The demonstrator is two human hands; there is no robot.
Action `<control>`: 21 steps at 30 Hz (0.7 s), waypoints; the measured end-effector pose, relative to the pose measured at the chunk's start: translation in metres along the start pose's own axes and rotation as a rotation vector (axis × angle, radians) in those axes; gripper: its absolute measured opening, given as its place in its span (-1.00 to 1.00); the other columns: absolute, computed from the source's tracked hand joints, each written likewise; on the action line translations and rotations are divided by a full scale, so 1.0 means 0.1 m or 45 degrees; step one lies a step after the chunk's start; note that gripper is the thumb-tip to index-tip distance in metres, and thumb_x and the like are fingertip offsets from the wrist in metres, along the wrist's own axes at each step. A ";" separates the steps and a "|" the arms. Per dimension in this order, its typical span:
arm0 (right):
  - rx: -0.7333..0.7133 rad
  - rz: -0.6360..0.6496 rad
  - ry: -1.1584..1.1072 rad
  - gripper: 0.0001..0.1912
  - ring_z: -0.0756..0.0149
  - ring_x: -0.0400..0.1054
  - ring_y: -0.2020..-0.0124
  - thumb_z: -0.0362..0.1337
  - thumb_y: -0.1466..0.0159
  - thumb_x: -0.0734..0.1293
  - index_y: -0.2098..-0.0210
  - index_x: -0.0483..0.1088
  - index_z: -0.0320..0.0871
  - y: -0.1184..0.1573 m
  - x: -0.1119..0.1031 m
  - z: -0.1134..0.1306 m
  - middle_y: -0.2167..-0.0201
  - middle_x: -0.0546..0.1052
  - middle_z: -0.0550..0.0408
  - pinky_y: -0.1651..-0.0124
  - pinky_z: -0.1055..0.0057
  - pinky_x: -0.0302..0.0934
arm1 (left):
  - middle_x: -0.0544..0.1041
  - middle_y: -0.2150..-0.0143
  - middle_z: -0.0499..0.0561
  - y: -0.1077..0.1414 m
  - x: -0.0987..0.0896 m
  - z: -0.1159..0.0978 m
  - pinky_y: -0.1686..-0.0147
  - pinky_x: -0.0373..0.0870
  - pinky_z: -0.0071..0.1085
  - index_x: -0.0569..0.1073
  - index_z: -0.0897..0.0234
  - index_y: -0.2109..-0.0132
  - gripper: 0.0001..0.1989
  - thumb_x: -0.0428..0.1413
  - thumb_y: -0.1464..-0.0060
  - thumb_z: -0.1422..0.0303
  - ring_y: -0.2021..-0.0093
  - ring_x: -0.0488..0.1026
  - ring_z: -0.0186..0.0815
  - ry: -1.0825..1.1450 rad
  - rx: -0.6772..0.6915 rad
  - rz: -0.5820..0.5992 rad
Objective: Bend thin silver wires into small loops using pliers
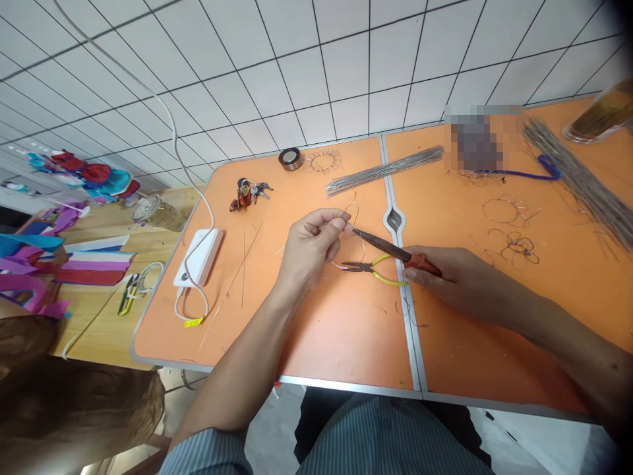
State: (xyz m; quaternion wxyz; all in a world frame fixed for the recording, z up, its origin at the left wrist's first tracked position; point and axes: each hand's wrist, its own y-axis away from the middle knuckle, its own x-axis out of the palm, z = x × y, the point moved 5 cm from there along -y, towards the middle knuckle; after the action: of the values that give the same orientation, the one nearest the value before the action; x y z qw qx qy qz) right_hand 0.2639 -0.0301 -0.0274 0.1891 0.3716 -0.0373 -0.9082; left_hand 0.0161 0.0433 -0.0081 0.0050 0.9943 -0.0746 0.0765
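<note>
Just beyond the yellow-handled pliers, which lie on the orange bench, a thin looped wire is held up at the fingertips. Its lower curve falls close to the pliers' nose; contact could not be confirmed.

Left grip, beyond and to the left of the yellow-handled pliers: closed, thumb and forefinger pinching the wire. Right grip, to the right of those pliers: closed around the handle of a red-handled tool, whose dark nose reaches to the left fingertips. Whether its jaws bite the wire cannot be determined from this angle.

Method, as judged: the step appears to be working the wire at the tool's tip. The left pinch should sit close to the working point, so that the loop does not twist, yet clear of the nose, as a slip could nip the thumb. Pressure should be light and wrist movement small; thin wire will probably kink if forced. The loop's free curve is best kept clear of the yellow-handled pliers, where it could snag.

Surroundings: loose straight strands lie left of the yellow-handled pliers; a bundle of straight wire lies beyond them; a small wire shape lies to their right.
</note>
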 end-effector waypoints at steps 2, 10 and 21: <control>0.001 -0.013 0.021 -0.49 0.28 0.15 0.46 0.17 -0.53 0.26 0.40 0.19 -0.04 0.01 -0.03 -0.02 0.50 0.31 0.19 0.39 0.30 -0.01 | 0.69 0.34 0.00 -0.02 -0.02 0.01 0.63 -0.03 -0.45 0.68 0.24 0.19 -0.70 0.48 -0.05 0.15 0.65 0.10 -0.55 0.056 -0.021 -0.006; 0.041 -0.377 -0.208 -0.71 0.24 0.31 0.36 -0.04 -0.38 0.45 -0.02 0.56 0.00 -0.03 -0.19 0.08 0.37 0.50 0.15 0.28 0.28 0.16 | 0.62 0.39 -0.02 0.07 0.18 0.13 0.67 -0.14 -0.56 0.62 0.32 0.24 -0.71 0.51 0.02 0.29 0.65 0.10 -0.59 0.347 -0.429 0.263; -0.226 -0.307 -0.954 -0.56 0.28 0.47 0.28 0.00 -0.24 0.65 0.05 0.52 -0.04 -0.08 -0.06 0.36 0.27 0.59 0.13 0.19 0.31 0.40 | 0.58 0.42 0.02 0.49 0.70 0.49 0.73 0.08 -0.60 0.59 0.30 0.30 -0.72 0.52 -0.04 0.28 0.66 0.24 -0.55 0.574 -0.941 0.788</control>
State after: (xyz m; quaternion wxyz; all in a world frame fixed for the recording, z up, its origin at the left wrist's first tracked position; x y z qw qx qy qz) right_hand 0.2403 -0.0226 0.0013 0.0859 -0.0013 0.0187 -0.9961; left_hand 0.0850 -0.0170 -0.0460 0.3481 0.8166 -0.3835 0.2549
